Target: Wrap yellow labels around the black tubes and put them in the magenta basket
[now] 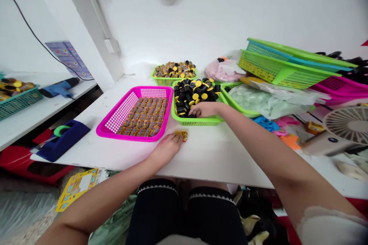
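Observation:
My left hand (169,147) rests on the white table, its fingers closed on a small yellow printed wrapper (183,134). Inside the near edge of a green basket (198,121) is my right hand (204,109). Its fingers curl down around a small black cylinder, partly hidden among a heap of black cylinders with yellow caps (195,95). On the left, a pink basket (110,136) contains neat rows of wrapped cylinders (143,118) with yellow-and-brown printing.
Behind stands another green basket (165,81) of mixed cylinders. Plastic bags (255,99), stacked baskets (276,69) and a small fan (349,124) crowd the right side. A blue tape dispenser (66,141) sits at the table's left corner; a blue power tool (60,87) lies beyond.

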Action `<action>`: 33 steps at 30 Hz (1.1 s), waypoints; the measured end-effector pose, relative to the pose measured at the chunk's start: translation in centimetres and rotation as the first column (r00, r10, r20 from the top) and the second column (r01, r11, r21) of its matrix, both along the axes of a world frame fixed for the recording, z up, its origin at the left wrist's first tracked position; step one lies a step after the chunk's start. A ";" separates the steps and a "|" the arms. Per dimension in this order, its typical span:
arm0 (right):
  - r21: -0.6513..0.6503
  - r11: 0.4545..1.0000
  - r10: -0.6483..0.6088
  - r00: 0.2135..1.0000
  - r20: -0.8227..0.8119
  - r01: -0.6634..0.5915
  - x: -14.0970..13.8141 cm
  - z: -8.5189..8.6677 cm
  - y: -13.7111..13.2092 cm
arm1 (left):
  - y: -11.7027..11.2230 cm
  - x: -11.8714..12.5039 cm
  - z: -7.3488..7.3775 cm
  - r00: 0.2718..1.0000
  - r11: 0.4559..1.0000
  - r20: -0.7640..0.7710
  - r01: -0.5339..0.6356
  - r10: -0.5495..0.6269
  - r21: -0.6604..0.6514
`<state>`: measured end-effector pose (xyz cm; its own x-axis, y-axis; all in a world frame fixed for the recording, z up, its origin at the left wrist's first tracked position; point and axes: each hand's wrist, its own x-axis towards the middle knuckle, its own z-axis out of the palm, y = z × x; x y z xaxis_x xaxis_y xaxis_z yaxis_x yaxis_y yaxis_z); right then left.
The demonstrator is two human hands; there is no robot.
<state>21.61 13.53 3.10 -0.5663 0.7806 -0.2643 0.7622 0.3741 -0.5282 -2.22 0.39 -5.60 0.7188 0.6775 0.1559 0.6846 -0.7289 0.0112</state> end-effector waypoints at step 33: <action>-0.241 0.900 -0.416 0.550 -0.724 0.363 3.8 -0.9 -3.6 | 6.3 1.8 -1.4 0.999 1.000 -0.035 0.016 -0.017 -0.001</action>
<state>25.38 9.97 2.15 -0.2271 0.9725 0.0512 0.1574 0.0885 -0.9836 -0.40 6.73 -6.99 0.7349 0.6656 0.1303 0.6724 -0.7401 -0.0123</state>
